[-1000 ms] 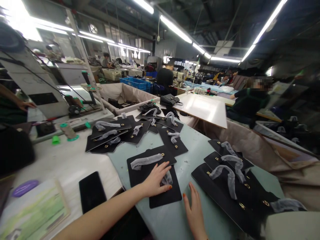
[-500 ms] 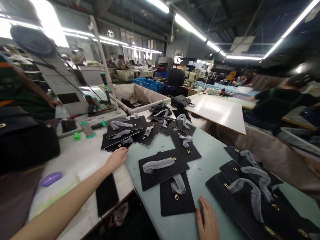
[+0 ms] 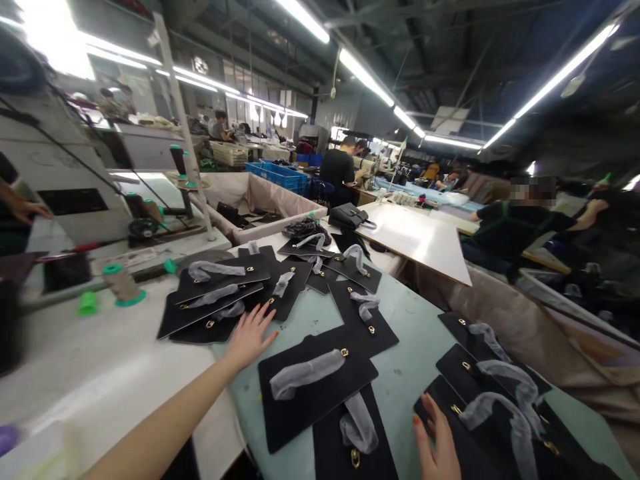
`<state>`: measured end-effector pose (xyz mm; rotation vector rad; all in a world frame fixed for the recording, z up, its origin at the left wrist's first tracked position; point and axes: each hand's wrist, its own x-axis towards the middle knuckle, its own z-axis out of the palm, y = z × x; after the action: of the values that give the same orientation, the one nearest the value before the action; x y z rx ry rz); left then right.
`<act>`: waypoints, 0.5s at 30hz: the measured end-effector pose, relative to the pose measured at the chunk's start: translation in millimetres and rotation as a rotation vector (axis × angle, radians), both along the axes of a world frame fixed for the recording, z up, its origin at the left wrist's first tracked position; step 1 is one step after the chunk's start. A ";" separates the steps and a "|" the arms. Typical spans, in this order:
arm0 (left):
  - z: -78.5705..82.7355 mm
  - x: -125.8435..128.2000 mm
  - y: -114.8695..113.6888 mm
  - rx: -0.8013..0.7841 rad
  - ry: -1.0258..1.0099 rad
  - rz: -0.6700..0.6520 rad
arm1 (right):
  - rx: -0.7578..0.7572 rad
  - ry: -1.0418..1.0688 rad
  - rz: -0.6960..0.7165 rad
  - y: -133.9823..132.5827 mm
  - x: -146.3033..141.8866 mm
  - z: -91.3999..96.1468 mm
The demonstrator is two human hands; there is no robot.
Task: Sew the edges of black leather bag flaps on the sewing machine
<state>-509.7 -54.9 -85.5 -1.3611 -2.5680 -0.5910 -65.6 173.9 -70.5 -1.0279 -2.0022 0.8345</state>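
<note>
Black flat bag panels with gold rings and handles in whitish wrap lie over a pale green table top (image 3: 400, 373). My left hand (image 3: 251, 335) is open, fingers spread, beside a cluster of overlapping panels (image 3: 220, 297); whether it touches them I cannot tell. One panel (image 3: 320, 403) lies nearer me, overlapping another panel (image 3: 350, 460) cut off by the bottom edge. My right hand (image 3: 436, 443) is at the bottom, thumb and fingers apart, holding nothing. Its fingertips overlap the left edge of the right-hand pile of panels (image 3: 480, 433); contact is unclear.
A thread cone (image 3: 123, 285) and a green cap (image 3: 88, 304) stand on the white table at left. Behind the panels are a black bag (image 3: 347, 217), a cloth-lined bin (image 3: 280, 193) and a white board (image 3: 415, 233). A co-worker (image 3: 520, 223) sits at right.
The view has turned and shifted, so the panels sit lower. My left hand has moved rightward past the cluster, fingers spreading wider. My right hand has moved right, to the right-hand pile's edge.
</note>
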 end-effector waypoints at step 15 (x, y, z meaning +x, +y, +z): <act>-42.8 -20.3 -2.4 0.007 0.249 0.004 | 0.093 -0.281 0.188 254.6 -364.1 74.7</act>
<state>-530.0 -57.3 -128.3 -1.3339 -2.3674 -0.4013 -429.7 428.5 4.2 -0.9567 -2.3821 0.7167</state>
